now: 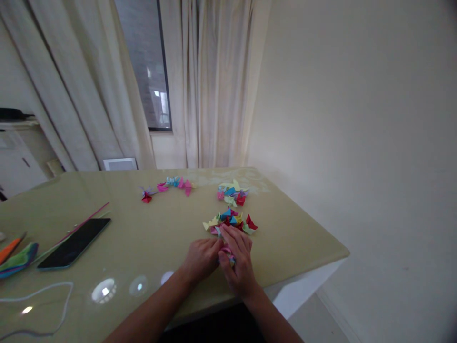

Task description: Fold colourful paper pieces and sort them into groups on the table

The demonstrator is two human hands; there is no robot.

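My left hand [202,259] is closed near the table's front edge, its thumb side against my right hand; what its fingers hold, if anything, is hidden. Curved over a few small folded paper pieces [228,257], pink and pale blue, is my right hand [240,259], which partly covers them. Just beyond the fingertips lies a pile of folded paper pieces [233,219] in red, blue, yellow and pale green. Farther back sits a second pile of folded paper pieces [231,192], also of mixed colours.
A curved row of folded paper pieces [173,182] lies at the back left of the glossy table [157,228]. On the left are a dark phone [74,243], thin coloured strips [85,221], a multicoloured item [19,259] and a white cable [66,305]. A wall [357,143] rises at right.
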